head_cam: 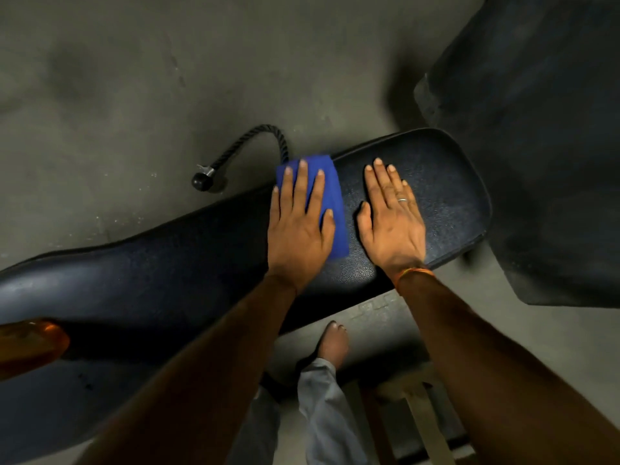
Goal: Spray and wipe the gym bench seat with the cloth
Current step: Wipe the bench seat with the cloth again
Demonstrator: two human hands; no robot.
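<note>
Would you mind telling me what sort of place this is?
Probably a gym: a long black padded bench, a rope cable handle on the concrete floor, and black rubber matting beside it.

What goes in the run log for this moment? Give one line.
phase: wiping | left hand: flat on blue cloth | right hand: flat on bench seat, bare | amber bottle: left, untouched

Both forearms are bare, with no sleeves seen. A silver ring is worn on a finger of the right hand. An orange thread band is tied around the right wrist. Light grey trousers are worn; the foot is bare
</note>
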